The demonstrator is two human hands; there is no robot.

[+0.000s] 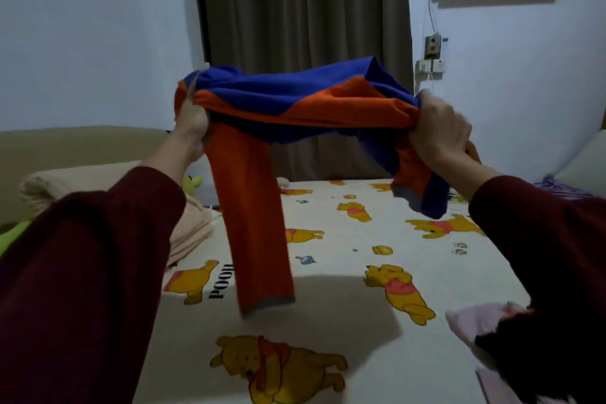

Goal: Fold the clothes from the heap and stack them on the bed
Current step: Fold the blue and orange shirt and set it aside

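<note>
Orange-and-blue shirt [295, 98] | held bunched in the air above the bed [344, 315] | left hand [191, 121] clenched on one end, right hand [439, 128] clenched on the other | one orange sleeve hangs toward the bed | likely light, soft, limp; best gripped at shoulder seams to spread flat | heap [485, 328] at bed's right edge
</note>
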